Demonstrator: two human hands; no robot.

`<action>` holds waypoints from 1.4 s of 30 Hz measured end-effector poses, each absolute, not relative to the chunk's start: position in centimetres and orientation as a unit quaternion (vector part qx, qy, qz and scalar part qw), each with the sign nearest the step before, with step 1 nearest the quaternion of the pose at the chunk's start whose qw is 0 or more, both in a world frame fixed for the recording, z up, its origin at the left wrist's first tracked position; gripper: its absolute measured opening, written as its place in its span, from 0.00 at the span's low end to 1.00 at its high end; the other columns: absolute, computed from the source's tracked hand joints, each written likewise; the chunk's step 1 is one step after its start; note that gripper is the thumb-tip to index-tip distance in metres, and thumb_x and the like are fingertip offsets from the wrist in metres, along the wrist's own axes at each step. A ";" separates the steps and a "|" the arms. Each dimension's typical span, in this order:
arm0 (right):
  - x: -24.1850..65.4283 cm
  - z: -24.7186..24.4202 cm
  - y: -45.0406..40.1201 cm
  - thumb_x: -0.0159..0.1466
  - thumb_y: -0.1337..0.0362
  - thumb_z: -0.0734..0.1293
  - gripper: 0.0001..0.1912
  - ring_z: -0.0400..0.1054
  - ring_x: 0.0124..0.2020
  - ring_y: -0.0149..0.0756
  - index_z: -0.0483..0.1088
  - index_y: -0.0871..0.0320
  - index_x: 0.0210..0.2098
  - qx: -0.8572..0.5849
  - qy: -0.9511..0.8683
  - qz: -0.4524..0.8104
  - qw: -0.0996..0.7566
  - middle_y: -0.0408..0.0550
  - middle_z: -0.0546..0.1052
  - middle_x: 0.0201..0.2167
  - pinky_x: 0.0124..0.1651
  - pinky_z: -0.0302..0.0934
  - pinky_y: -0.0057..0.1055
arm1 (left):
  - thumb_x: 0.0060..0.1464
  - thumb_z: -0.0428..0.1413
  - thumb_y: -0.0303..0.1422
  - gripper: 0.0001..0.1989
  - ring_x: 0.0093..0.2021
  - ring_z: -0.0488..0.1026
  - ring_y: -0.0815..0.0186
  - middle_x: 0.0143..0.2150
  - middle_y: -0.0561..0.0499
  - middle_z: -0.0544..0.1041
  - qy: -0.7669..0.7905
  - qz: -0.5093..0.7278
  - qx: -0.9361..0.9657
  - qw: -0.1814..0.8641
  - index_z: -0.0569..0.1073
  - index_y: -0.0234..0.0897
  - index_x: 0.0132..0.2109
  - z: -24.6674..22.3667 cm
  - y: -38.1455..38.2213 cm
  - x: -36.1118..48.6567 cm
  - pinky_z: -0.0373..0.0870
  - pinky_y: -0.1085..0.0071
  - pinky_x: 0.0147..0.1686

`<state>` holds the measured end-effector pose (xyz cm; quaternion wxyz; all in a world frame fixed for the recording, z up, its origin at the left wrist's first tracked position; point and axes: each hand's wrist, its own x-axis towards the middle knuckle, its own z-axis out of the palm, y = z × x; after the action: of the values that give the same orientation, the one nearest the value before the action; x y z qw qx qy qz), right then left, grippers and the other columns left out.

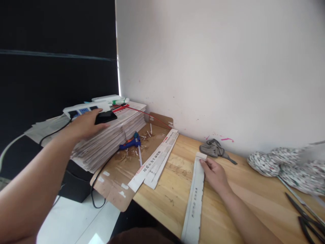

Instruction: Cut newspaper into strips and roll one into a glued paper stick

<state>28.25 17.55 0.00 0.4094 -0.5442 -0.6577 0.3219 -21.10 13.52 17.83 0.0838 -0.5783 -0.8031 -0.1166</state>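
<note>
My left hand (86,122) reaches over a thick stack of paper (106,145). Its thumb and fingers lie on either side of a black smartphone (107,117) on top, closed about its near end. At the wooden table (175,200), my right hand (214,171) pinches the upper end of a long printed paper strip (195,193), where a short flap is folded over. The strip's lower end runs out of view at the bottom. More printed paper strips (157,159) lie to the left, overlapping the cardboard's edge.
A blue glue gun (130,141) rests on brown cardboard (114,183) among white scraps. A white power strip (83,110) sits on the stack, with a black cord (92,193) hanging down. Grey cloth (213,148), patterned bundles (286,166) and black scissors (304,217) lie to the right.
</note>
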 end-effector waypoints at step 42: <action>28.1 0.6 17.2 0.63 0.49 0.63 0.18 0.66 0.27 0.38 0.74 0.57 0.32 -0.560 -0.672 0.302 0.379 0.45 0.76 0.26 0.30 0.58 0.31 | 0.61 0.47 0.49 0.42 0.59 0.71 0.43 0.61 0.29 0.70 -0.817 0.032 -0.570 0.083 0.43 0.29 0.72 18.3 15.3 -22.2 0.65 0.61 0.52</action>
<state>28.10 17.19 0.59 0.3786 -0.5602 -0.6722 0.3017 -22.16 15.30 18.28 0.0827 -0.5697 -0.8170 0.0319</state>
